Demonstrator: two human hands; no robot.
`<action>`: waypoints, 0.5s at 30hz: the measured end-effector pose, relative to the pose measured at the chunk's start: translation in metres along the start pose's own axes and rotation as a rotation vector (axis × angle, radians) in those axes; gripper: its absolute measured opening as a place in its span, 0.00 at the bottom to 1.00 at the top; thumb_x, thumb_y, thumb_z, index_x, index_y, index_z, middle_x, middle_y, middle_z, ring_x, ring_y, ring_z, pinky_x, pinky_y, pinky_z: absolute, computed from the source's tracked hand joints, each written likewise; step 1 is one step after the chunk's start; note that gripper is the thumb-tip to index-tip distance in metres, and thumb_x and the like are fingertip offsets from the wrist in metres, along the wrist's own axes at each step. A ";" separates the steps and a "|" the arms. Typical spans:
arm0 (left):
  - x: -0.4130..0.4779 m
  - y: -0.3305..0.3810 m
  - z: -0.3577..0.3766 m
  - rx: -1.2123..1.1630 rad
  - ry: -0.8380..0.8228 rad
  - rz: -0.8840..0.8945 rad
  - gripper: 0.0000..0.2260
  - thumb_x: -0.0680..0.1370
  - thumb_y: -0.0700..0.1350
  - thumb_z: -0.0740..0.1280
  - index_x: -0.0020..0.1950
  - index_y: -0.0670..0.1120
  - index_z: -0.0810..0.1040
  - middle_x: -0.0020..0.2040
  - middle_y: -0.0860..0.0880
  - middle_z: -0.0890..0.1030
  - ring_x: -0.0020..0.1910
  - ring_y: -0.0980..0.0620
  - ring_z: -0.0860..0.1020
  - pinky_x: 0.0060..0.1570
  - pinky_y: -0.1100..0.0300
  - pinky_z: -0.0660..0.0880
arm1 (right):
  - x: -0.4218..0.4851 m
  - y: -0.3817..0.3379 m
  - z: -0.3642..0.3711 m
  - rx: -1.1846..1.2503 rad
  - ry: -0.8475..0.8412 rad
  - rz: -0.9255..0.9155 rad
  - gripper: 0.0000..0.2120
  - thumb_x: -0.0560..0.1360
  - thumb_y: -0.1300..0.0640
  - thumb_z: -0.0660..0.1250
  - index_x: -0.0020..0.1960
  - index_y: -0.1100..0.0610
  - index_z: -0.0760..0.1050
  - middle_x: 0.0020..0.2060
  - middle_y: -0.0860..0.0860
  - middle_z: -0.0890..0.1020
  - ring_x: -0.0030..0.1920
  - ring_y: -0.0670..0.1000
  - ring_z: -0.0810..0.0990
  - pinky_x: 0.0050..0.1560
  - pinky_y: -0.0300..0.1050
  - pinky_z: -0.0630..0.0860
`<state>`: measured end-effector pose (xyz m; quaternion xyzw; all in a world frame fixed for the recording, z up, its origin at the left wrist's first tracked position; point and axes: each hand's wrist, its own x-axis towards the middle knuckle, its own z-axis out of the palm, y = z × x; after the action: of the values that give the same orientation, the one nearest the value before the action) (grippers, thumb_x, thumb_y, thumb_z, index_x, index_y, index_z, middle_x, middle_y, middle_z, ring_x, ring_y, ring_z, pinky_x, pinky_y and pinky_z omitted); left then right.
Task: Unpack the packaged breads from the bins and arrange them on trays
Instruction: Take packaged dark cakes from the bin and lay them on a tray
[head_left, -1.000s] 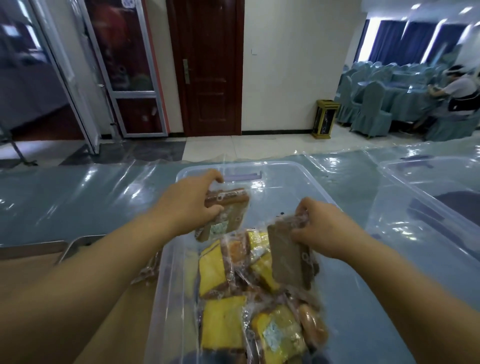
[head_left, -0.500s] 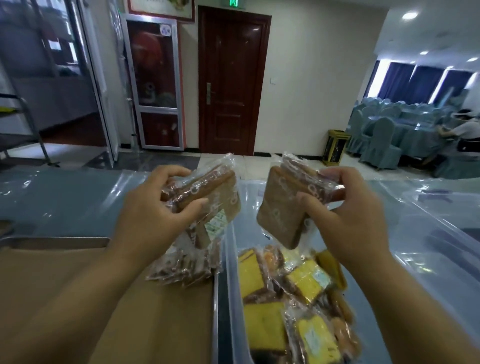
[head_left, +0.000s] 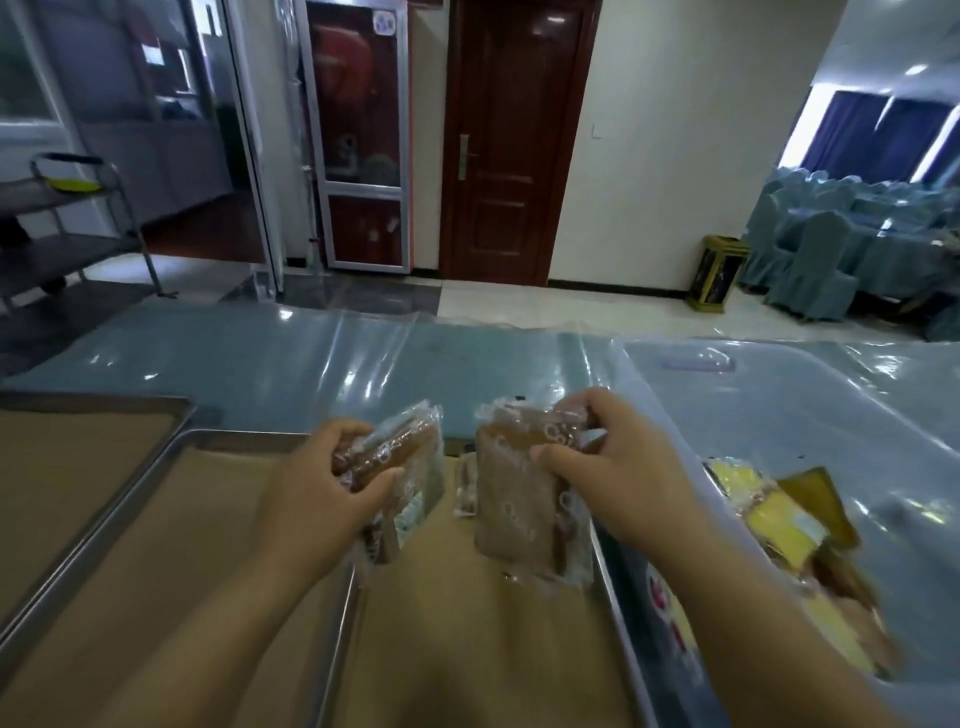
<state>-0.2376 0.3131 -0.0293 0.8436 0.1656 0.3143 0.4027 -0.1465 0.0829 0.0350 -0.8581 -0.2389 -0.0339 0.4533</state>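
Two wrapped breads are up in the air over the trays. The left hand (head_left: 322, 499) has its grip clamped on a dark loaf packet (head_left: 410, 457), thumb across the front and fingers curled over the top edge, and holds it above the seam where the middle tray (head_left: 208, 519) meets the right tray (head_left: 467, 649). The right hand (head_left: 618, 467) pinches the brown slice packet (head_left: 514, 514) by its upper corner, grip tight on the wrapper, so the packet hangs upright over the right tray's brown paper lining; whether its lower edge touches the paper cannot be told. The two packets are near each other but apart. Just beside the right tray stands the clear bin (head_left: 727, 353), with yellow packaged breads (head_left: 774, 519) lying inside. A third tray (head_left: 62, 457) sits at the far left, and everything rests on the film-covered counter (head_left: 311, 364).
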 end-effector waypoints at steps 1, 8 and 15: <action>-0.001 -0.011 0.002 -0.003 -0.023 -0.015 0.17 0.65 0.47 0.77 0.45 0.61 0.73 0.41 0.60 0.79 0.39 0.61 0.78 0.38 0.57 0.76 | 0.002 0.005 0.013 -0.032 -0.043 0.041 0.09 0.67 0.51 0.72 0.44 0.47 0.74 0.35 0.45 0.81 0.35 0.42 0.80 0.32 0.38 0.77; -0.004 -0.072 0.034 -0.035 -0.213 -0.176 0.14 0.70 0.49 0.74 0.46 0.62 0.72 0.43 0.59 0.79 0.39 0.61 0.79 0.37 0.63 0.77 | 0.034 0.055 0.087 -0.169 -0.308 0.254 0.06 0.67 0.55 0.71 0.43 0.51 0.76 0.33 0.48 0.81 0.34 0.48 0.80 0.35 0.45 0.79; 0.027 -0.106 0.076 -0.057 -0.325 -0.254 0.12 0.73 0.51 0.70 0.53 0.62 0.71 0.46 0.59 0.78 0.43 0.63 0.77 0.37 0.68 0.72 | 0.101 0.105 0.142 -0.118 -0.471 0.447 0.07 0.68 0.57 0.72 0.35 0.56 0.75 0.30 0.50 0.79 0.27 0.46 0.76 0.26 0.38 0.72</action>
<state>-0.1694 0.3496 -0.1380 0.8438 0.1946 0.1255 0.4841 -0.0334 0.1840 -0.1005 -0.8983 -0.1406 0.2519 0.3314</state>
